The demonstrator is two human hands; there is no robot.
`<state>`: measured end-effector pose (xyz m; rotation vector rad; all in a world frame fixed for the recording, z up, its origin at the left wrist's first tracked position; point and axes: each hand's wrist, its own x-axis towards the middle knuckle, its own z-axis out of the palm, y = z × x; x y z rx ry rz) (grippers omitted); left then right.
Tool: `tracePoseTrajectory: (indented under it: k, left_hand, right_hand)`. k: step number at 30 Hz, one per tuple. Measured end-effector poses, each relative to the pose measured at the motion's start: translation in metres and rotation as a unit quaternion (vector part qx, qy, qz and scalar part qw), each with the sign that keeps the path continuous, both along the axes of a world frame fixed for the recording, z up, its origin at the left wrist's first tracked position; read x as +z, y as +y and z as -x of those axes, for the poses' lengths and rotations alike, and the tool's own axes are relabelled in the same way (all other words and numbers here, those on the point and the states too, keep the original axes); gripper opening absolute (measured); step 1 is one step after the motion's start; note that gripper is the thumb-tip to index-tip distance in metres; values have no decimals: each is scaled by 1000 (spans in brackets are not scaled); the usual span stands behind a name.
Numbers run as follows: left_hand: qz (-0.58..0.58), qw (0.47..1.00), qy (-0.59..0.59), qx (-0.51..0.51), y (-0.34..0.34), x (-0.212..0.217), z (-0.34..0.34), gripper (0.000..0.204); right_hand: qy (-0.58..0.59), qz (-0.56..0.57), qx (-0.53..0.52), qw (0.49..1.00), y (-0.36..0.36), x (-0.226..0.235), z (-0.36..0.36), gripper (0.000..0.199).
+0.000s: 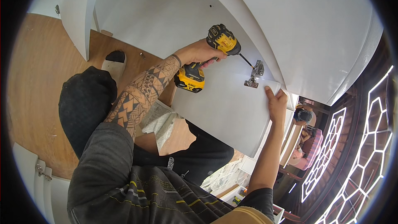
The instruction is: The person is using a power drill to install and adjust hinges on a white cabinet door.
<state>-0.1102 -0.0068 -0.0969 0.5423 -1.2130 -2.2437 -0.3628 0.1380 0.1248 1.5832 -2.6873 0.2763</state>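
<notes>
My left hand point(198, 53), on the tattooed arm, is closed around the grip of a yellow and black cordless drill driver point(226, 41). Its long thin bit points down to the right, with the tip at a metal cabinet hinge point(258, 69); whether it sits in a screw I cannot tell. This hinge joins a white cabinet door point(224, 112) to the white cabinet's inner wall point(166, 12). At the door's edge beside the hinge, my right hand point(277, 103) grips the panel, thumb on the near face and the other fingers partly hidden.
Another white door point(74, 12) hangs at the upper left. White panels with hinges point(43, 172) lie at the lower left on the wooden floor point(39, 99). Crumpled paper point(159, 118) lies by my legs. Other people point(304, 116) and hexagonal lights point(379, 120) appear at the right.
</notes>
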Motion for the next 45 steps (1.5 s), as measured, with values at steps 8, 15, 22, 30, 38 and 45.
tracePoseTrajectory:
  k: [8,15,22,30,38,45]
  left_hand:
    - [-4,1000,4,3,9,6,4,24]
    - [-9,1000,9,-4,13,7,-1,25]
    - [-100,994,40,7,20,0,1,29]
    - [-131,987,-18,88,24,-7,-11,22]
    - [140,942,-288,97,24,66,-69,24]
    - [288,900,-246,213,85,133,-210,19]
  right_hand:
    - [-1,2,-8,1000,2,1,-7,53]
    - [-37,28,-18,999,9,2,-14,49]
    - [-82,-25,-43,995,3,11,-2,52]
    - [-320,76,-128,936,109,19,4,55]
    - [-517,189,-101,829,237,-39,-16,45]
    - [-551,236,37,800,223,-80,-112,47]
